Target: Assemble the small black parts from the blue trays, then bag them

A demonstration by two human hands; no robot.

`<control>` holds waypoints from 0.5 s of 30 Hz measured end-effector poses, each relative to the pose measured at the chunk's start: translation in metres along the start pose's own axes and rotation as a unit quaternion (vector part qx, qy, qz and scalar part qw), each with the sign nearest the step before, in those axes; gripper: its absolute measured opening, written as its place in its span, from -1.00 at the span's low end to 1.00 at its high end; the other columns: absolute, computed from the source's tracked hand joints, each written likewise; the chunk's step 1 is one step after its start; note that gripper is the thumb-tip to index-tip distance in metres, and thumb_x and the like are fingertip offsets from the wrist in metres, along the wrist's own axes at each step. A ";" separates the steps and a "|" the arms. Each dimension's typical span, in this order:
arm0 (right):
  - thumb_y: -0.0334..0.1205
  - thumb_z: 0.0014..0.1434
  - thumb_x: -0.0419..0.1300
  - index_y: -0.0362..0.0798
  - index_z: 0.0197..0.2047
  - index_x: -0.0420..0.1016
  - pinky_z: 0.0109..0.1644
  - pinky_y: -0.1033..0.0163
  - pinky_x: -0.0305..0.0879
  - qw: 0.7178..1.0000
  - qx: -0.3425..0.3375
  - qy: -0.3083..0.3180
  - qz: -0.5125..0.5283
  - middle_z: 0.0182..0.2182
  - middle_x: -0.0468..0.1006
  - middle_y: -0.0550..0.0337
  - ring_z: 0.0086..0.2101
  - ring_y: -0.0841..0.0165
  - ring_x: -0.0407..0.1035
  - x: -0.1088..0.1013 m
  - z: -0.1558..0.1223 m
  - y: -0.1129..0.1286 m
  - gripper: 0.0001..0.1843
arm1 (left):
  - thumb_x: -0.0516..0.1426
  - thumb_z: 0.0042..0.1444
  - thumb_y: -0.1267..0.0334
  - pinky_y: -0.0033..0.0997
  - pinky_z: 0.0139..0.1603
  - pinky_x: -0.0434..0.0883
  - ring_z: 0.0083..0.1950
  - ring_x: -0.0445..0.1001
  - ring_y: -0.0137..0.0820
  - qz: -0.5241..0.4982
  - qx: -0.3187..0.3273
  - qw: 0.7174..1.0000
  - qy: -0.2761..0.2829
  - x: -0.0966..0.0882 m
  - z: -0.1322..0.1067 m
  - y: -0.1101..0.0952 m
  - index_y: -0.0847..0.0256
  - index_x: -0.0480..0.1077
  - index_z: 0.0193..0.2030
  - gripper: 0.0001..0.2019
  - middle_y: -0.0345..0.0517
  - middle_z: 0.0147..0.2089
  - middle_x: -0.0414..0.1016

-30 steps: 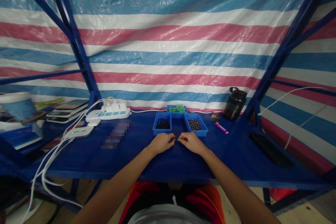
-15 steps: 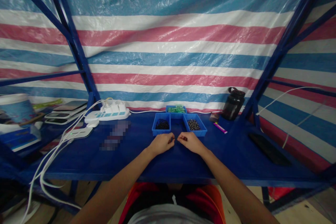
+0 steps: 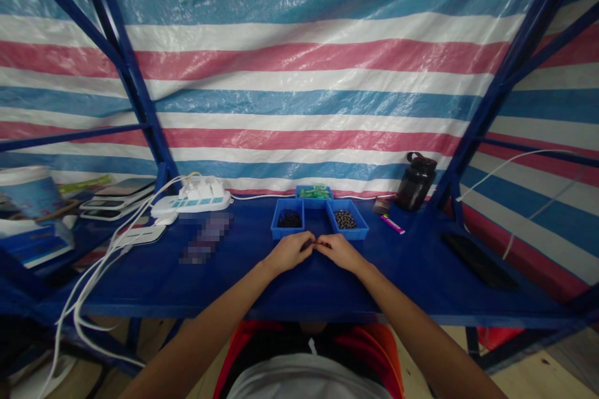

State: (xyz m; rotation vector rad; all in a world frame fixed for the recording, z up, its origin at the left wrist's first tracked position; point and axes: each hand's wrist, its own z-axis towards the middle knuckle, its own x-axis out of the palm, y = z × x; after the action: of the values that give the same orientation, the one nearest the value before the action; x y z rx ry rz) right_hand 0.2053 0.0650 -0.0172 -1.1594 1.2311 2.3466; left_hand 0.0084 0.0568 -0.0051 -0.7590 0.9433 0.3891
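Observation:
My left hand [image 3: 294, 252] and my right hand [image 3: 340, 250] meet fingertip to fingertip just above the blue table, in front of the bins. Both are closed in a pinch; whatever they hold is too small or hidden to make out. Behind my left hand stands a blue bin [image 3: 274, 223] with black, thin-looking pieces [image 3: 289, 219] in it. Beyond my right hand, another blue bin [image 3: 364, 234] contains many small dark and silvery pieces [image 3: 345, 219]. A third blue bin [image 3: 314, 201] at the back holds green pieces [image 3: 313, 192].
On the left lie a white power strip [image 3: 191, 202], white cables [image 3: 100, 268], stacked phones [image 3: 116, 199] and a blue-white cup [image 3: 30, 190]. To the right are a dark bottle [image 3: 415, 182], a purple packet [image 3: 392, 224] and a flat black object [image 3: 480, 260]. Blue frame posts flank the table [image 3: 210, 290].
My hands have come together from a small gap, so their fingertips now touch. The bins and the other things stay where they were; the view has shifted slightly.

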 end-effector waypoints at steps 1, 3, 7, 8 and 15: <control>-0.17 0.22 0.11 -0.07 -0.34 0.49 -0.40 0.37 0.11 1.000 0.007 0.001 0.007 -0.53 0.48 0.29 -0.50 0.44 0.32 0.000 0.000 0.000 -0.80 | 0.03 0.21 0.31 -0.48 -0.20 0.32 -0.21 0.46 -0.38 0.008 -0.006 1.000 0.004 -0.001 0.000 -0.001 0.16 0.36 -0.13 -0.86 -0.20 -0.23 0.48; -0.12 0.21 0.12 -0.06 -0.28 0.49 -0.42 0.38 0.12 1.000 0.014 0.003 0.018 -0.53 0.48 0.29 -0.51 0.44 0.32 0.000 -0.002 0.001 -0.79 | 0.02 0.21 0.30 -0.49 -0.23 0.31 -0.22 0.46 -0.39 0.024 -0.009 1.000 0.015 -0.002 0.000 -0.001 0.16 0.37 -0.14 -0.86 -0.20 -0.25 0.48; -0.13 0.26 0.05 -0.07 -0.34 0.47 -0.42 0.36 0.12 1.000 0.007 -0.006 0.003 -0.54 0.46 0.28 -0.51 0.44 0.32 -0.002 -0.003 0.004 -0.74 | 0.03 0.22 0.29 -0.51 -0.22 0.30 -0.21 0.45 -0.40 0.044 0.011 0.999 0.022 -0.002 0.000 0.000 0.16 0.38 -0.14 -0.86 -0.18 -0.21 0.47; -0.16 0.26 0.03 -0.07 -0.35 0.47 -0.41 0.36 0.12 1.000 0.006 -0.010 0.000 -0.54 0.46 0.28 -0.51 0.44 0.32 -0.002 -0.002 0.004 -0.74 | 0.03 0.23 0.28 -0.51 -0.22 0.30 -0.21 0.45 -0.40 0.047 0.011 0.999 0.018 -0.001 0.000 0.001 0.16 0.38 -0.15 -0.86 -0.18 -0.20 0.47; -0.21 0.25 0.04 -0.07 -0.25 0.47 -0.39 0.37 0.16 1.000 0.021 -0.016 0.013 -0.54 0.46 0.29 -0.51 0.44 0.34 -0.004 -0.001 -0.002 -0.80 | 0.03 0.24 0.27 -0.49 -0.24 0.30 -0.26 0.43 -0.39 0.059 0.007 0.998 0.014 0.002 0.001 0.007 0.21 0.38 -0.23 -0.87 -0.16 -0.30 0.45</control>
State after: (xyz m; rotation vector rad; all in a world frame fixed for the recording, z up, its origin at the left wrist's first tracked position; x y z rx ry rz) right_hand 0.2097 0.0659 -0.0158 -1.0953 1.2862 2.3367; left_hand 0.0060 0.0624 -0.0096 -0.7000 1.0191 0.4755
